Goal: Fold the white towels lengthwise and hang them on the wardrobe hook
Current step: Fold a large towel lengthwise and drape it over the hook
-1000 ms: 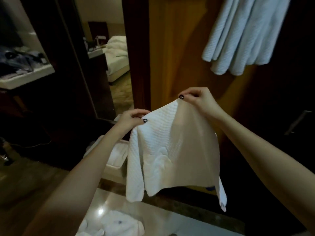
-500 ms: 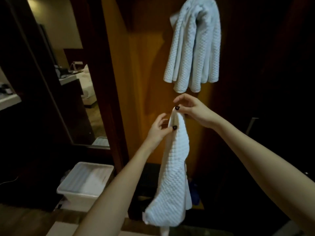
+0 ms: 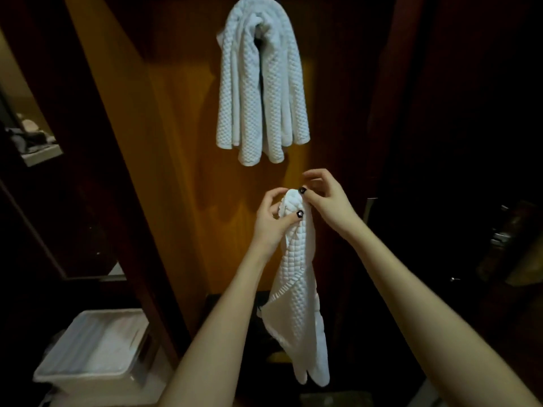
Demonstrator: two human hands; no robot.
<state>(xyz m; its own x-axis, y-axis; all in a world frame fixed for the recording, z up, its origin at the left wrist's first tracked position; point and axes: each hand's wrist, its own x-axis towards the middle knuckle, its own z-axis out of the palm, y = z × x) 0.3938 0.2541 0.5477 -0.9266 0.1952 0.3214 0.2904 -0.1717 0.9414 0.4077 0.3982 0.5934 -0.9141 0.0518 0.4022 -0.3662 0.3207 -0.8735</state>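
Both hands are pinching the top of a white waffle-textured towel [image 3: 296, 292], folded into a narrow strip and hanging straight down in front of the orange-brown wooden wardrobe panel [image 3: 176, 171]. The left hand [image 3: 271, 221] is gripping the gathered top edge, thumb pressing in; the right hand [image 3: 326, 198] is nipping the same bunch from the other side. Above them, a bundle of white waffle towels [image 3: 261, 92] is draping over the hook. A white plastic bin [image 3: 94, 353] is sitting low on the left.

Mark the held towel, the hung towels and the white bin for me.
held towel [image 3: 296, 277]: head view, middle of the hanging fold.
hung towels [image 3: 258, 92]: head view, middle of the draped bundle.
white bin [image 3: 85, 374]: head view, front rim.
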